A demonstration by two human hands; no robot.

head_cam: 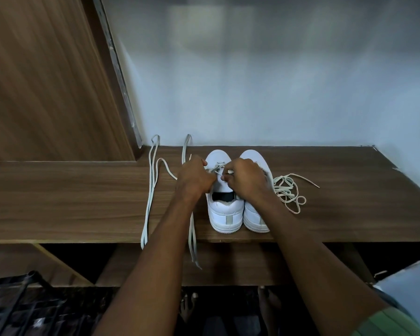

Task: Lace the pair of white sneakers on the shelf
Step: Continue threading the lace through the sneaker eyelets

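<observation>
1. Pair of white sneakers (240,209) at shelf (83,202) centre, toes toward 12 o'clock
2. Left hand (195,177) and right hand (246,179) each pinch the lace (215,169) over left sneaker's lowest eyelets
3. Lacing barely begun; long tails trail toward 9 o'clock
4. Second lace (287,190) loose at 3 o'clock; right sneaker apparently unlaced

The wooden shelf (83,202) offers open surface to the far left and far right of the 2 sneakers (238,204), which stand touching side by side, toes toward the rear wall (252,93). Left of them, a long lace (149,202) runs front to back in loops and hangs over the front edge. Right of them, a tangled lace (287,190) lies just beside the right shoe. A wooden side panel (46,81) closes the left rear. Both hands, left hand (195,177) and right hand (246,179), occupy the space above the shoes' eyelets.
</observation>
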